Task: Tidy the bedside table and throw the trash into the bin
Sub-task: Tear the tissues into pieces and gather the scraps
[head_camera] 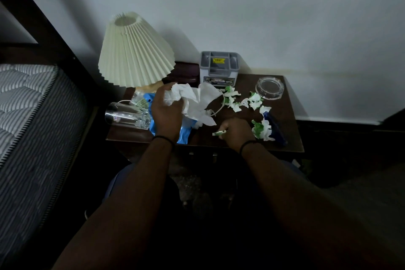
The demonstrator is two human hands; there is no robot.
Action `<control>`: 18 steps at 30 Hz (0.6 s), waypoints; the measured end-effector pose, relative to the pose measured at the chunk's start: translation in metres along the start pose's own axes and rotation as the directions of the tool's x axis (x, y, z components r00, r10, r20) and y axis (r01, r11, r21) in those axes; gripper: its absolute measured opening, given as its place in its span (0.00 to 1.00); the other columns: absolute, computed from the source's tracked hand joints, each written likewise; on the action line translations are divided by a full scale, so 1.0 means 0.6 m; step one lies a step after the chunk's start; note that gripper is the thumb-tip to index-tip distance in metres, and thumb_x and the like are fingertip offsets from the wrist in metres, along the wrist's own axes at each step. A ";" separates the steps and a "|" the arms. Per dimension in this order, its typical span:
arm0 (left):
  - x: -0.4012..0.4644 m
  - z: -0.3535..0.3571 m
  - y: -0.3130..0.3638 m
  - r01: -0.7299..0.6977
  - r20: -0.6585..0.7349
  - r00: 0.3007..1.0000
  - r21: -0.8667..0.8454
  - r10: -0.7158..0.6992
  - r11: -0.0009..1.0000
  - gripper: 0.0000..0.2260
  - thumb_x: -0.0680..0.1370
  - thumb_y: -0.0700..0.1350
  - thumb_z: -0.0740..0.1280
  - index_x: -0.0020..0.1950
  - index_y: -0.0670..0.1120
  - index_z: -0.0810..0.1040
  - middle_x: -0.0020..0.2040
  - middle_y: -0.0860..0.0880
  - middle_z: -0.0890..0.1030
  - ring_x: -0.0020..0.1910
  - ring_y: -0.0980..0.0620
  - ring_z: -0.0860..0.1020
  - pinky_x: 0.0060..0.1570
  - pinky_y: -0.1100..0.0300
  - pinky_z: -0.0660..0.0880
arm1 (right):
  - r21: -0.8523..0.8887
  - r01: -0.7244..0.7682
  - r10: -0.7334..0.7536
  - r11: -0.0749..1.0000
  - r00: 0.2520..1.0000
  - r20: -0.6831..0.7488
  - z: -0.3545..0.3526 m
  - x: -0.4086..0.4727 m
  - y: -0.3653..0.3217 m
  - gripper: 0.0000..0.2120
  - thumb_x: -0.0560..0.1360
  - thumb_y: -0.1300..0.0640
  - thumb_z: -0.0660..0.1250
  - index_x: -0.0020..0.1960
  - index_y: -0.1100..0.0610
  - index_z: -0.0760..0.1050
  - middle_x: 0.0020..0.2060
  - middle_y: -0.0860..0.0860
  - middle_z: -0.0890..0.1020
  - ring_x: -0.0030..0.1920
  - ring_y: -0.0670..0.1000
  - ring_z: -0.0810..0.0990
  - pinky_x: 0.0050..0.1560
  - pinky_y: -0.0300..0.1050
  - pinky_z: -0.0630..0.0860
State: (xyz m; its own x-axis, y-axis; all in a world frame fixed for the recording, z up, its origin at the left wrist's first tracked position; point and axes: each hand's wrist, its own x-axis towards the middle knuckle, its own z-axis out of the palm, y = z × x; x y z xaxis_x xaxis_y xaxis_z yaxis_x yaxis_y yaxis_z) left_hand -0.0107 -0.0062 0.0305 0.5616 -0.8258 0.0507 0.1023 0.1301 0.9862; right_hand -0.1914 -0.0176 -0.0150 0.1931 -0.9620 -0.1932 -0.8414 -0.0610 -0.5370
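Taking the lamp point(133, 50) as the landmark: its pleated shade leans over the back left part of the desk point(282, 136).

In front of the lamp and slightly to its left, a clear drinking glass point(127, 116) lies on its side at the desk's left edge, close to the mattress point(28, 116). It is the likeliest casualty; I judge that a careless sweep of the left forearm, or a tug on the blue plastic wrapper point(184, 133) that its base touches, could roll it off.

Directly in front of the lamp, the left hand point(166, 112) is closed around a wad of crumpled white paper point(188, 96), with loose sheets trailing onto the desk. That bundle looks full, so adding more may let pieces drop to the floor.

Further right of the lamp, the right hand point(235, 130) is pinched narrow on a torn green-and-white scrap point(219, 133). More scraps point(254, 101) are scattered to its right, some lying over a dark blue object point(276, 127) I cannot identify. Small bits could easily be missed.

Right of the lamp at the back stands a grey compartment box point(219, 68), and beyond it a glass ashtray point(269, 87) sits near the far right edge, where a brush of the hand could knock it.

No bin is in view. The lamp's base is hidden under the shade, a thin white loop point(221, 105) among the paper is hard to make out, and the floor below is too dark to read.
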 end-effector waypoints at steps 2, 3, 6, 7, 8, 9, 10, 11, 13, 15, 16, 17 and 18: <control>0.003 -0.002 -0.008 0.018 0.006 1.000 -0.002 -0.018 1.000 0.20 0.71 0.28 0.68 0.50 0.53 0.78 0.52 0.48 0.80 0.51 0.53 0.78 0.52 0.58 0.77 | 0.198 -0.105 0.125 0.974 0.988 -0.091 -0.008 0.002 0.005 0.02 0.69 0.62 0.74 0.40 0.56 0.84 0.36 0.55 0.85 0.40 0.55 0.84 0.47 0.48 0.81; 0.004 -0.004 -0.010 0.036 0.005 0.999 -0.006 -0.036 0.999 0.20 0.71 0.28 0.69 0.49 0.54 0.78 0.52 0.48 0.80 0.50 0.52 0.78 0.52 0.56 0.77 | 0.372 -0.157 0.216 0.915 0.968 -0.125 -0.018 0.001 0.005 0.04 0.70 0.63 0.73 0.40 0.56 0.83 0.36 0.55 0.84 0.40 0.55 0.84 0.45 0.49 0.82; 0.001 -0.005 -0.007 0.085 0.046 0.995 -0.027 -0.084 0.996 0.17 0.72 0.29 0.68 0.51 0.50 0.78 0.50 0.49 0.81 0.47 0.54 0.79 0.50 0.56 0.77 | 0.778 -0.094 0.349 0.621 0.922 -0.167 -0.054 -0.005 -0.004 0.12 0.73 0.70 0.68 0.41 0.54 0.77 0.43 0.53 0.81 0.46 0.55 0.82 0.42 0.49 0.83; -0.002 -0.002 -0.003 0.100 0.066 0.993 -0.038 -0.098 0.994 0.16 0.73 0.29 0.68 0.53 0.47 0.77 0.50 0.48 0.81 0.46 0.54 0.79 0.48 0.57 0.77 | 0.801 -0.041 0.336 0.597 0.920 -0.204 -0.061 -0.006 -0.011 0.13 0.74 0.70 0.66 0.41 0.52 0.77 0.45 0.51 0.80 0.49 0.54 0.81 0.44 0.49 0.83; -0.006 0.005 -0.002 0.121 0.087 0.989 -0.044 -0.117 0.992 0.15 0.73 0.29 0.68 0.55 0.45 0.77 0.51 0.47 0.81 0.46 0.53 0.79 0.48 0.57 0.77 | 0.806 0.005 0.314 0.592 0.919 -0.237 -0.069 -0.008 -0.021 0.14 0.74 0.70 0.65 0.42 0.50 0.77 0.46 0.50 0.80 0.51 0.54 0.81 0.46 0.51 0.83; -0.012 0.013 0.001 0.135 0.110 0.986 -0.051 -0.128 0.990 0.15 0.73 0.31 0.68 0.56 0.44 0.77 0.51 0.46 0.81 0.46 0.51 0.79 0.48 0.55 0.77 | 0.807 0.038 0.299 0.589 0.918 -0.261 -0.071 -0.012 -0.034 0.15 0.74 0.68 0.64 0.43 0.49 0.78 0.46 0.50 0.80 0.51 0.54 0.80 0.49 0.54 0.82; -0.021 0.023 0.004 0.144 0.136 0.982 -0.058 -0.135 0.988 0.15 0.71 0.33 0.70 0.55 0.44 0.77 0.51 0.44 0.81 0.47 0.49 0.80 0.49 0.53 0.78 | 0.821 0.054 0.298 0.569 0.916 -0.267 -0.073 -0.015 -0.047 0.13 0.73 0.66 0.63 0.46 0.48 0.79 0.45 0.49 0.81 0.50 0.53 0.80 0.51 0.55 0.81; -0.031 0.034 0.009 0.152 0.167 0.976 -0.066 -0.139 0.986 0.16 0.68 0.37 0.71 0.55 0.44 0.78 0.52 0.41 0.82 0.49 0.45 0.80 0.50 0.50 0.78 | 0.848 0.063 0.295 0.527 0.922 -0.251 -0.075 -0.023 -0.065 0.11 0.74 0.63 0.63 0.50 0.50 0.79 0.44 0.51 0.81 0.48 0.52 0.79 0.52 0.53 0.80; -0.048 0.059 0.012 0.181 0.216 0.963 -0.068 -0.163 0.981 0.20 0.65 0.41 0.71 0.57 0.42 0.78 0.56 0.35 0.80 0.53 0.37 0.80 0.51 0.42 0.78 | 0.888 0.072 0.255 0.454 0.945 -0.206 -0.076 -0.032 -0.093 0.13 0.75 0.57 0.61 0.57 0.58 0.76 0.48 0.60 0.80 0.49 0.56 0.78 0.53 0.53 0.76; -0.063 0.086 0.022 0.207 0.277 0.946 -0.108 -0.170 0.972 0.18 0.68 0.40 0.70 0.58 0.42 0.77 0.56 0.35 0.80 0.56 0.33 0.79 0.54 0.36 0.76 | 0.919 0.141 0.184 0.367 0.958 -0.220 -0.080 -0.044 -0.111 0.15 0.75 0.53 0.61 0.58 0.59 0.74 0.53 0.61 0.79 0.54 0.59 0.79 0.58 0.57 0.75; -0.070 0.100 0.032 0.225 0.319 0.932 -0.145 -0.170 0.963 0.17 0.70 0.39 0.69 0.58 0.42 0.77 0.56 0.36 0.81 0.56 0.34 0.80 0.56 0.36 0.75 | 0.910 0.198 0.151 0.364 0.952 -0.267 -0.085 -0.050 -0.113 0.15 0.75 0.50 0.63 0.59 0.56 0.74 0.55 0.57 0.80 0.56 0.56 0.80 0.60 0.56 0.76; -0.072 0.115 0.042 0.242 0.362 0.917 -0.170 -0.168 0.955 0.16 0.72 0.37 0.68 0.59 0.42 0.76 0.55 0.36 0.81 0.55 0.37 0.80 0.57 0.39 0.76 | 0.884 0.247 0.112 0.398 0.943 -0.314 -0.092 -0.052 -0.113 0.16 0.75 0.47 0.64 0.60 0.52 0.73 0.56 0.52 0.81 0.58 0.52 0.80 0.61 0.52 0.76; -0.073 0.131 0.051 0.251 0.417 0.895 -0.178 -0.158 0.951 0.15 0.73 0.37 0.66 0.60 0.41 0.76 0.55 0.37 0.81 0.54 0.40 0.80 0.56 0.43 0.76 | 0.847 0.277 0.068 0.453 0.937 -0.343 -0.105 -0.055 -0.106 0.17 0.74 0.44 0.66 0.61 0.48 0.72 0.57 0.49 0.81 0.58 0.48 0.80 0.62 0.48 0.76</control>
State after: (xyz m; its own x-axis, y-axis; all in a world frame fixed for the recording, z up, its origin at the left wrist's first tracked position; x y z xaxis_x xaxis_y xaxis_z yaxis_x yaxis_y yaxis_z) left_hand -0.0969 -0.0092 0.0706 0.1440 -0.9886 -0.0448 0.3848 0.0142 0.9229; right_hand -0.1760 0.0015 0.0771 -0.0500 -0.9967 0.0642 0.0997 -0.0690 -0.9926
